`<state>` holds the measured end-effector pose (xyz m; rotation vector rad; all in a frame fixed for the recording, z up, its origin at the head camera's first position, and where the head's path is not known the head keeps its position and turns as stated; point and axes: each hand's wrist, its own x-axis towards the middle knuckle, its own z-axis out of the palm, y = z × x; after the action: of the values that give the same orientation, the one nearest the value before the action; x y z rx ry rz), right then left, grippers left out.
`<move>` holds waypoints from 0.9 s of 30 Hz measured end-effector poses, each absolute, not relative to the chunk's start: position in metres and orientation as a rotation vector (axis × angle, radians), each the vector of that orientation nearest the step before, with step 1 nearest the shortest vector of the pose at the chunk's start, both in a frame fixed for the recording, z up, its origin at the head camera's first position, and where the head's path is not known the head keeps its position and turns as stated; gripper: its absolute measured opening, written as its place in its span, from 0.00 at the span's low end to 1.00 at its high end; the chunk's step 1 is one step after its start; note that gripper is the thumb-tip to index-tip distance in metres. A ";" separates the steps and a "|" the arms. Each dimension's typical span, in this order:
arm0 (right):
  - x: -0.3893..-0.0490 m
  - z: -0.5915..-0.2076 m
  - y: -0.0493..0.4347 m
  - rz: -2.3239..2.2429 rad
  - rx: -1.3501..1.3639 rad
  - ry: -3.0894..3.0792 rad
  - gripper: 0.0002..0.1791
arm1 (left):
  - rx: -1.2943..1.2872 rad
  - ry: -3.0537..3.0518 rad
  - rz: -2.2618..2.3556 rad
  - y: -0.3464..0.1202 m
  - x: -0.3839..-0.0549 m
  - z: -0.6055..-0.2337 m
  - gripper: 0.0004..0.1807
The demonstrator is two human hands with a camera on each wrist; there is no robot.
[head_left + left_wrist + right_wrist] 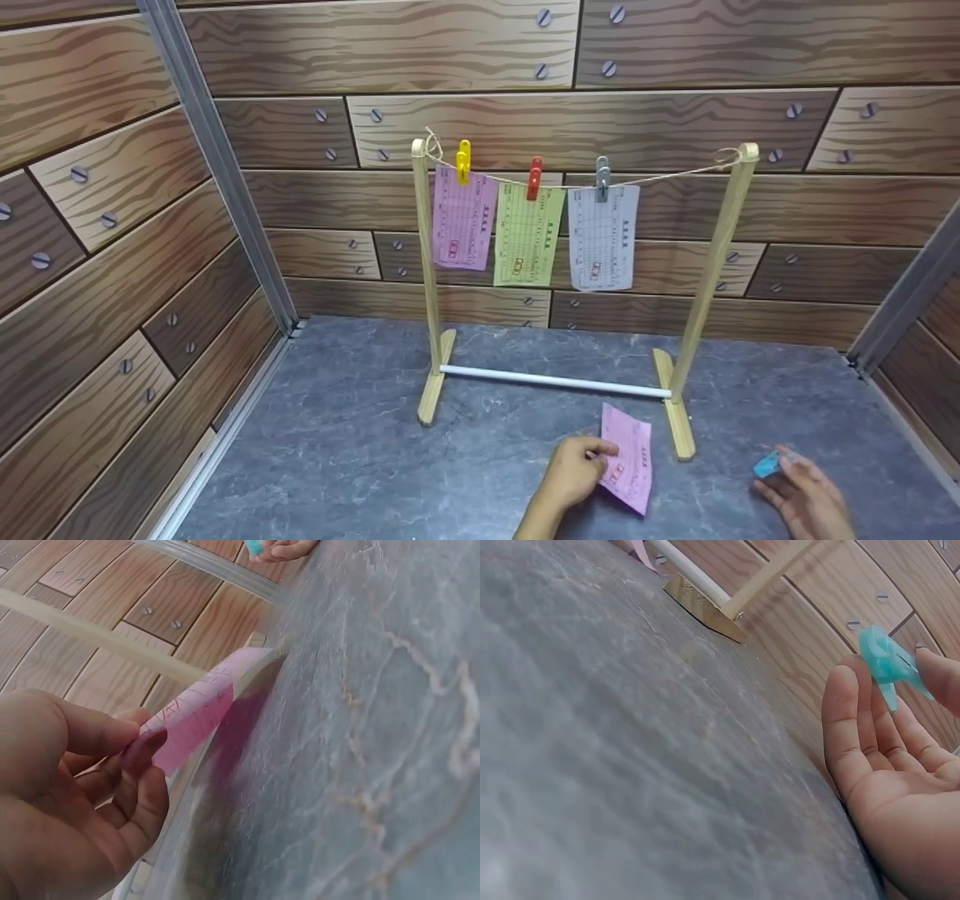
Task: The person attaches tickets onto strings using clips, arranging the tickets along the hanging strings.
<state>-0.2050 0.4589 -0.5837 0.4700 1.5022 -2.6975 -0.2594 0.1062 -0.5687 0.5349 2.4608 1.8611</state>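
My left hand (576, 472) pinches the left edge of a pink printed slip (634, 457) between thumb and fingers, low over the table. In the left wrist view the slip (199, 712) bends upward from the fingertips, its shadow beneath it. To the right, my right hand (810, 495) holds a teal clothespin (885, 660) between thumb and fingers, its handle ends pointing toward the palm side. A string (660, 180) hangs between two posts, bearing a pink slip (461, 225) under a yellow clothespin (463, 161), a green slip (529, 240) under a red one (534, 178), and a white slip (604, 244) under a grey one (602, 178).
The wooden stand has a left post (429, 262), a right post (712, 277) and a white crossbar (555, 380) low between its feet. Its right foot (679, 427) lies between my hands. Wood-patterned walls (300, 52) enclose the grey marbled tabletop (337, 450).
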 end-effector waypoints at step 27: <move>-0.199 -0.591 0.455 -2.904 0.138 1.273 0.15 | 1.281 2.448 1.548 0.117 -0.283 -0.413 0.31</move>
<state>-0.1992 0.4546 -0.5914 0.1378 1.2730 -2.9041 -0.2829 0.1172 -0.4130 1.2810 2.4478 1.5478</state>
